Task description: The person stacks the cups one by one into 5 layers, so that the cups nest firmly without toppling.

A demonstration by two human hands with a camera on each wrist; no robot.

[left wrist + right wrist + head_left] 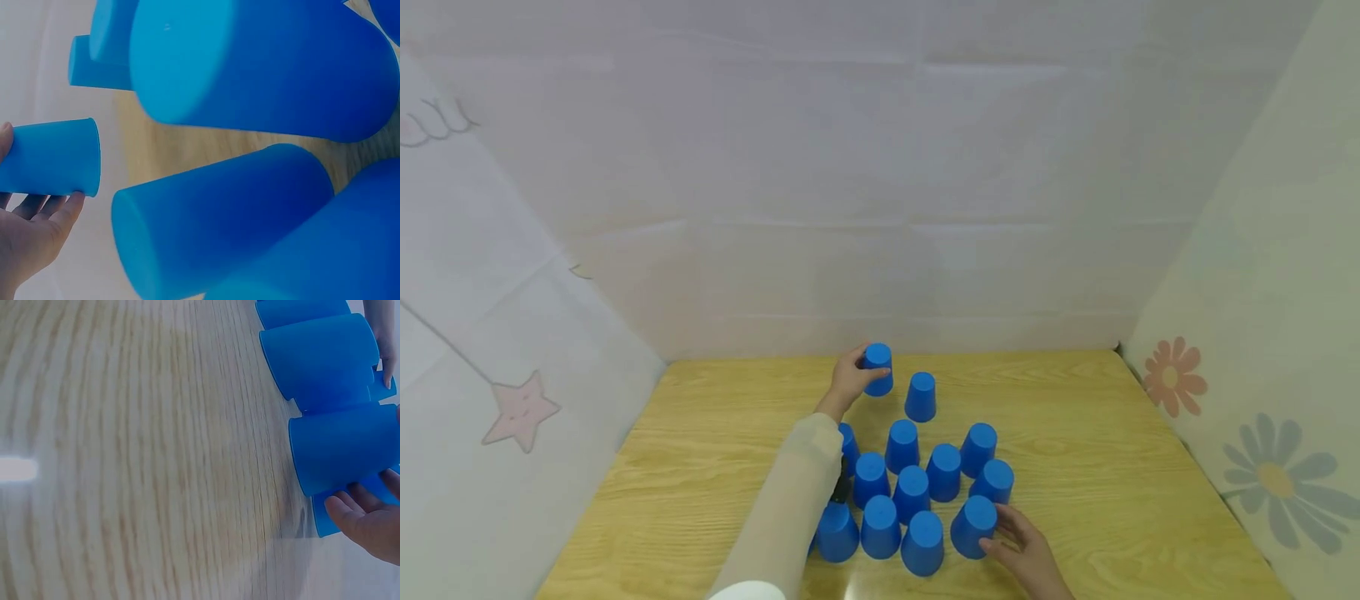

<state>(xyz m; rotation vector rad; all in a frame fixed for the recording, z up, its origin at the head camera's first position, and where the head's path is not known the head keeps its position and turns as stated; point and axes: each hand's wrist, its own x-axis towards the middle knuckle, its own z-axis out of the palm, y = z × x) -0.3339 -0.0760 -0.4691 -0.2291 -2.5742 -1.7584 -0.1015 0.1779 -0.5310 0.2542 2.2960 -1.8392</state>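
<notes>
Head view: blue cups (880,529) stand mouth down on the wooden table (700,433), each on its wider rim, presumably for steadiness. At the back, the left hand (848,379) grips the far cup (877,358) from the side, thumb across the front, which leaves the base uncovered; whether its rim touches the table cannot be told. A lone cup (921,397) stands just right of it. At the front right, the right hand (1026,554) holds the near cup (974,527) from its outer side, the flank away from the crowded neighbours. Left wrist view: thumb and fingers are parted by only the far cup's width, fingertips near its rim. Right wrist view: the thumb, partly cut off by the frame, and the bent fingers hold opposite sides of the near cup, its rim towards the table. All visible mouths face down, so any contents are hidden.
</notes>
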